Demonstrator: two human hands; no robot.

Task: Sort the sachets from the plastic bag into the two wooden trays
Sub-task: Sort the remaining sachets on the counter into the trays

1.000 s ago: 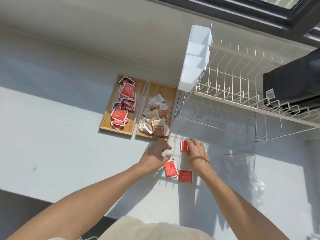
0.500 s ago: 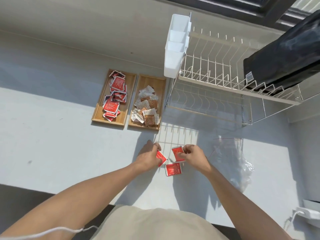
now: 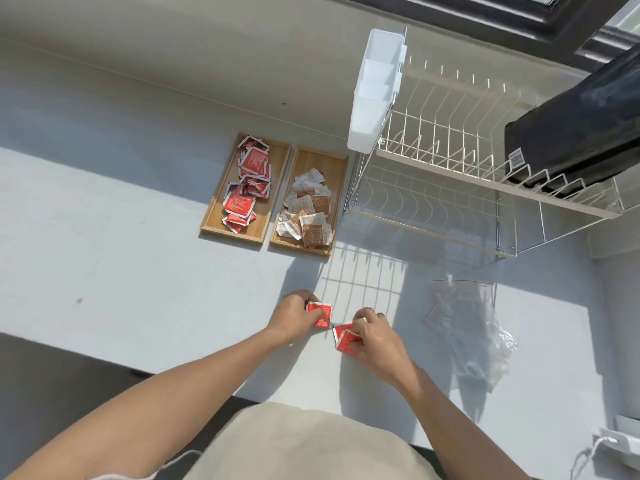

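Two wooden trays stand side by side at the back of the white counter. The left tray [image 3: 280, 161] holds several red sachets [image 3: 247, 188]; the right tray [image 3: 337, 168] holds several white and brown sachets [image 3: 308, 209]. Near the counter's front, my left hand [image 3: 294, 317] grips one red sachet [image 3: 320, 313]. My right hand [image 3: 375, 337] pinches two overlapping red sachets [image 3: 344, 337] against the counter. A clear, flattened plastic bag [image 3: 474, 327] lies to the right of my hands.
A cream wire dish rack [image 3: 450, 161] with a white cutlery holder [image 3: 375, 95] stands right of the trays, carrying a black object [image 3: 581, 126]. A white plug and cable [image 3: 620, 448] sit at the bottom right. The counter's front edge runs just below my hands.
My right hand has pulled its red sachet onto the one that lay loose on the counter and now covers both. My left hand keeps its sachet. The camera view has shifted.
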